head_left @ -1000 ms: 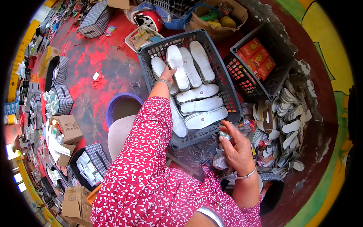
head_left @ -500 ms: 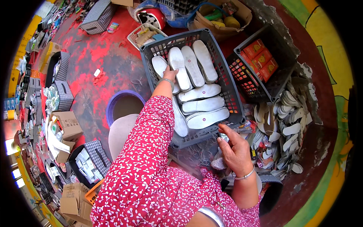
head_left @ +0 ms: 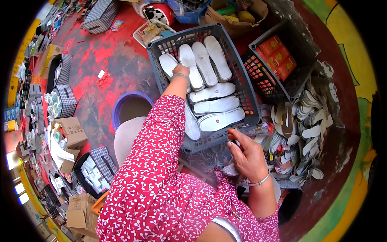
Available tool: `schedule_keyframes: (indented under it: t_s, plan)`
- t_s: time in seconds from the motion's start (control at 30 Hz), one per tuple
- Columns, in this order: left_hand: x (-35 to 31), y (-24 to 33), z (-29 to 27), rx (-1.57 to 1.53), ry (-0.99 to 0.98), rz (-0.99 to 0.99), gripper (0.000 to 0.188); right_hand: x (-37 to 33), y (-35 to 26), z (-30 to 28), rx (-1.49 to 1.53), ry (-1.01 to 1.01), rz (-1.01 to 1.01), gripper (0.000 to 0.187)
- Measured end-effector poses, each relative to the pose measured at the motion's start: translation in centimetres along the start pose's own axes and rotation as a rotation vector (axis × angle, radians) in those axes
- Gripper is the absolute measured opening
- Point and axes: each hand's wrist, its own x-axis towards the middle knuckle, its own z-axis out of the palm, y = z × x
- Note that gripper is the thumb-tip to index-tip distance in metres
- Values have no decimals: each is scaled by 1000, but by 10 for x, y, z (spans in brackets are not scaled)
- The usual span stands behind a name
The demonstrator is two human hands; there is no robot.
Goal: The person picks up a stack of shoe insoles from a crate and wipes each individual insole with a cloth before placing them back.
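Observation:
White insoles (head_left: 217,105) lie stacked in several piles inside a dark grey plastic crate (head_left: 250,101). Some piles stand lengthwise at the back, others lie crosswise nearer to me. At the crate's left side, my left hand (head_left: 181,71) reaches down between a short insole (head_left: 168,64) and the long insole (head_left: 191,66) beside it. Its fingers are mostly hidden there, so what they grip does not show. My right hand (head_left: 246,158) hovers just outside the crate's near right corner, thumb and bent fingers apart, with nothing between them.
Right of the crate, a black crate (head_left: 258,78) holds red boxes (head_left: 278,56). Loose insoles (head_left: 308,129) are heaped below it by the wall. A purple basin (head_left: 117,115) with murky liquid stands left. Behind are a white basket (head_left: 139,34) and a brown bag (head_left: 225,20).
My left hand has pushed lower between the insoles, and its fingers have gone out of sight. My right hand has shifted slightly down and left. The view has moved a little.

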Motion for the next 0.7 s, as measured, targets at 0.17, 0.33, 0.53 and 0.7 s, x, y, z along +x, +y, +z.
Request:
schedule_keyframes:
  t_s: [0.17,0.33,0.53,0.7]
  plan:
    - [-54,35,-36,-105,100,9,72,-5,-1,1,-37,28,-42,32]
    - [-57,23,-23,173,162,382,72,-4,-5,-2,-67,30,-61,32]
    - [-34,10,6,333,54,380,64,-1,-5,-6,-126,-12,-78,32]
    - [-33,4,16,304,36,309,65,1,-1,-7,-120,0,-101,32]
